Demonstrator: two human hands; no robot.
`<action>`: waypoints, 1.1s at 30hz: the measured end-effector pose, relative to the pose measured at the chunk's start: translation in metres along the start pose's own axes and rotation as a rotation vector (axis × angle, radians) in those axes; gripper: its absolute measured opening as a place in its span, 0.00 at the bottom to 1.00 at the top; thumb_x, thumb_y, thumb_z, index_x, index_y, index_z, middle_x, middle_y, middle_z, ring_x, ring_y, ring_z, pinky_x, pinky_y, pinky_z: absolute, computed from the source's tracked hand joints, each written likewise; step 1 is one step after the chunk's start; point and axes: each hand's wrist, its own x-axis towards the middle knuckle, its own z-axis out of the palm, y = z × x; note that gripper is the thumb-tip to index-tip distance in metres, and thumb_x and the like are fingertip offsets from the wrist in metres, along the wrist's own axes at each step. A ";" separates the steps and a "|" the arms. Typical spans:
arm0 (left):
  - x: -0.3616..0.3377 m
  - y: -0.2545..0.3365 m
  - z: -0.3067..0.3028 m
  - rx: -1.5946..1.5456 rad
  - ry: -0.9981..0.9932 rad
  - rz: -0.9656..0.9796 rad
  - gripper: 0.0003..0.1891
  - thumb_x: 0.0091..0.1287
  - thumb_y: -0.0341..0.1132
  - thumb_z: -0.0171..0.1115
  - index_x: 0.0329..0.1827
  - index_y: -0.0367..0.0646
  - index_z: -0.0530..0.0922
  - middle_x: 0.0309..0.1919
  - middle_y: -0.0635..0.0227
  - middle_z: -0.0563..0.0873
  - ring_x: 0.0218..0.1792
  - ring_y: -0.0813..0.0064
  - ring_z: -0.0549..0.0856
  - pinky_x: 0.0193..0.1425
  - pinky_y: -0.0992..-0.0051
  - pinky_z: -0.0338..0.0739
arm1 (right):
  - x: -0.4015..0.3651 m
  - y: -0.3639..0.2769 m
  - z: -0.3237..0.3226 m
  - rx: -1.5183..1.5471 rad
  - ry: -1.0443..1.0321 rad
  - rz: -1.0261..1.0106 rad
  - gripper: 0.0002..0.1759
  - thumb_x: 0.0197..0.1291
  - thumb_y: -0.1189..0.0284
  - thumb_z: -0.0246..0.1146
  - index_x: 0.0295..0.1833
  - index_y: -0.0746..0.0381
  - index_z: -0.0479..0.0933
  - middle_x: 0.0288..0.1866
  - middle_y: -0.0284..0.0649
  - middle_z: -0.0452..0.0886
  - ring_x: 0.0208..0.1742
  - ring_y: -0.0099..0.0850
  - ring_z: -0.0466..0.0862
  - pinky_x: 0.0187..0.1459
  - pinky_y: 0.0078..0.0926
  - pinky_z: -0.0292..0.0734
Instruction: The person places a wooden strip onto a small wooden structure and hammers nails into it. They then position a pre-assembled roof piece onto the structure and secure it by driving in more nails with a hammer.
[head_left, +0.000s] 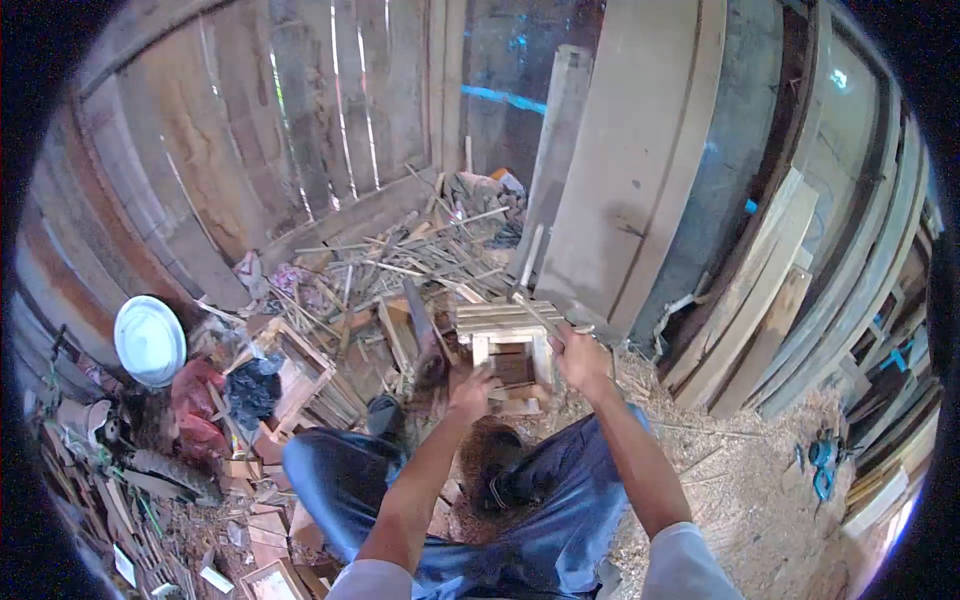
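Observation:
A small wooden box [541,368] with a slatted top and a square opening stands between my knees, its opening towards me. At the lower left of the opening, my left hand [474,390] has its fingers closed on the box's edge. My right hand [582,358] is closed at the upper right corner, around a thin stick-like piece [532,311] that slants over the slatted top. I cannot tell whether this piece is a tool handle or a loose stick.
Scrap sticks [400,255] are heaped behind the box. To the left are a wooden frame [310,385], a black plastic bag [253,392] and a white basin [150,341]. Long boards [745,290] lean at right; sawdust [730,490] covers the floor.

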 end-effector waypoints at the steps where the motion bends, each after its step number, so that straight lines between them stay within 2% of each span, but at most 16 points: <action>1: 0.006 -0.007 -0.011 -0.051 -0.135 -0.005 0.25 0.59 0.41 0.66 0.60 0.47 0.76 0.67 0.66 0.73 0.68 0.61 0.71 0.70 0.61 0.70 | 0.005 -0.005 0.006 0.000 0.034 0.017 0.19 0.67 0.59 0.54 0.56 0.58 0.75 0.37 0.56 0.84 0.41 0.57 0.84 0.45 0.55 0.79; 2: 0.010 -0.015 -0.022 -0.101 -0.271 -0.019 0.28 0.59 0.39 0.66 0.64 0.48 0.74 0.68 0.66 0.72 0.71 0.62 0.68 0.71 0.63 0.70 | 0.012 -0.011 0.017 0.003 0.064 0.030 0.19 0.67 0.59 0.55 0.57 0.59 0.74 0.36 0.57 0.84 0.40 0.57 0.84 0.45 0.56 0.78; 4: 0.008 -0.036 -0.064 -0.107 -0.247 -0.117 0.24 0.64 0.42 0.61 0.63 0.48 0.74 0.62 0.56 0.78 0.57 0.59 0.81 0.60 0.61 0.77 | 0.026 -0.022 0.036 0.124 0.191 -0.118 0.18 0.68 0.59 0.55 0.54 0.61 0.74 0.35 0.59 0.83 0.39 0.59 0.83 0.44 0.57 0.78; 6: 0.000 -0.068 -0.110 -0.248 -0.262 -0.167 0.23 0.64 0.43 0.61 0.60 0.44 0.76 0.53 0.53 0.83 0.50 0.53 0.84 0.55 0.60 0.79 | 0.040 -0.055 0.044 0.343 0.157 -0.003 0.17 0.66 0.60 0.57 0.54 0.58 0.76 0.35 0.61 0.82 0.42 0.61 0.81 0.44 0.59 0.73; 9: -0.032 -0.069 -0.217 -0.330 -0.168 -0.342 0.20 0.63 0.42 0.64 0.56 0.42 0.80 0.48 0.53 0.86 0.46 0.54 0.86 0.53 0.63 0.79 | 0.042 -0.104 0.055 0.480 0.241 -0.103 0.18 0.67 0.60 0.57 0.53 0.61 0.75 0.33 0.62 0.81 0.39 0.61 0.81 0.41 0.57 0.74; 12: -0.076 -0.108 -0.242 -0.496 0.058 -0.430 0.19 0.65 0.41 0.64 0.57 0.43 0.80 0.43 0.58 0.87 0.40 0.67 0.86 0.48 0.68 0.79 | 0.049 -0.145 0.073 0.590 0.263 -0.129 0.20 0.67 0.60 0.57 0.54 0.65 0.74 0.33 0.62 0.81 0.39 0.61 0.81 0.43 0.55 0.75; 14: -0.097 -0.144 -0.232 -0.679 0.208 -0.438 0.19 0.66 0.40 0.65 0.55 0.39 0.81 0.43 0.60 0.87 0.40 0.72 0.85 0.46 0.71 0.78 | 0.057 -0.165 0.100 0.747 0.298 -0.084 0.17 0.66 0.63 0.59 0.49 0.68 0.74 0.36 0.63 0.80 0.42 0.58 0.82 0.46 0.50 0.72; 16: -0.103 -0.153 -0.233 -0.535 0.212 -0.515 0.18 0.65 0.41 0.65 0.52 0.38 0.82 0.41 0.57 0.88 0.41 0.69 0.86 0.48 0.70 0.79 | 0.063 -0.177 0.115 0.739 0.303 -0.053 0.17 0.65 0.64 0.60 0.48 0.69 0.74 0.35 0.60 0.81 0.39 0.53 0.83 0.45 0.47 0.73; 22: -0.125 -0.172 -0.198 -0.485 0.092 -0.733 0.17 0.63 0.42 0.63 0.48 0.37 0.83 0.42 0.49 0.87 0.44 0.60 0.87 0.49 0.64 0.80 | 0.061 -0.177 0.136 0.855 -0.064 0.158 0.20 0.63 0.67 0.63 0.50 0.74 0.75 0.28 0.46 0.80 0.27 0.37 0.81 0.31 0.40 0.76; 24: -0.138 -0.202 -0.154 -0.175 -0.179 -0.502 0.15 0.62 0.40 0.60 0.45 0.37 0.83 0.42 0.47 0.86 0.45 0.54 0.86 0.49 0.60 0.80 | 0.065 -0.172 0.144 0.905 -0.042 0.178 0.18 0.62 0.69 0.63 0.49 0.73 0.76 0.30 0.48 0.82 0.31 0.41 0.83 0.35 0.40 0.77; 25: -0.145 -0.226 -0.116 -0.148 -0.106 -0.346 0.16 0.60 0.41 0.59 0.44 0.39 0.82 0.43 0.46 0.85 0.46 0.49 0.85 0.52 0.58 0.79 | 0.065 -0.174 0.130 0.774 -0.066 0.149 0.18 0.60 0.68 0.61 0.51 0.71 0.77 0.38 0.55 0.82 0.41 0.49 0.82 0.44 0.43 0.76; 26: -0.141 -0.236 -0.107 -0.157 -0.107 -0.353 0.16 0.60 0.41 0.59 0.44 0.39 0.82 0.43 0.46 0.85 0.46 0.49 0.85 0.52 0.58 0.79 | 0.069 -0.179 0.116 0.645 -0.089 0.114 0.20 0.59 0.66 0.60 0.53 0.68 0.77 0.46 0.61 0.82 0.51 0.56 0.82 0.53 0.46 0.75; 28: -0.118 -0.248 -0.089 -0.194 -0.354 -0.479 0.20 0.64 0.47 0.59 0.51 0.43 0.83 0.52 0.53 0.84 0.54 0.52 0.82 0.64 0.59 0.72 | 0.082 -0.182 0.123 0.644 -0.076 0.079 0.19 0.58 0.67 0.61 0.50 0.69 0.78 0.44 0.62 0.83 0.49 0.56 0.82 0.52 0.46 0.76; 29: -0.100 -0.240 -0.085 -0.207 -0.356 -0.472 0.20 0.64 0.47 0.59 0.51 0.43 0.83 0.52 0.53 0.84 0.54 0.52 0.82 0.64 0.59 0.72 | 0.093 -0.179 0.136 0.576 -0.020 0.051 0.18 0.57 0.67 0.61 0.48 0.69 0.78 0.42 0.61 0.83 0.47 0.56 0.83 0.51 0.47 0.77; 31: -0.059 -0.222 -0.086 -0.251 -0.285 -0.815 0.21 0.63 0.49 0.58 0.50 0.42 0.82 0.52 0.52 0.84 0.56 0.51 0.81 0.66 0.58 0.71 | 0.106 -0.178 0.134 0.487 -0.044 -0.013 0.18 0.56 0.66 0.61 0.45 0.70 0.80 0.39 0.61 0.83 0.45 0.57 0.84 0.50 0.46 0.78; 33: -0.040 -0.252 -0.016 -0.162 -0.184 -0.743 0.23 0.63 0.51 0.59 0.51 0.41 0.82 0.50 0.50 0.84 0.53 0.49 0.82 0.63 0.56 0.73 | 0.116 -0.178 0.130 0.377 -0.174 -0.018 0.20 0.58 0.66 0.61 0.51 0.70 0.78 0.42 0.61 0.83 0.47 0.54 0.83 0.51 0.44 0.77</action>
